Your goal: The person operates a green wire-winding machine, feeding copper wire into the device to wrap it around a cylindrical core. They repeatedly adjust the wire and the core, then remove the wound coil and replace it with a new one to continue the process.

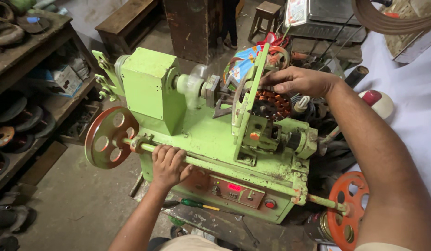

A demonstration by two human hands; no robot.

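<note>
Two bare hands working at a light green metal winding machine [155,88]

The left hand [168,163] is curling its fingers together over the machine's thin green horizontal shaft [201,162], while the right hand [296,81] is pressing closed fingertips against the upright green metal plate [250,88], just above the copper-wound round stator [271,104]. Two spoked handwheels are sitting outward of the hands: a dark red one [108,137] left of the left hand, an orange one [348,202] far right. A green-handled screwdriver [199,204] is lying below the left hand.
</note>
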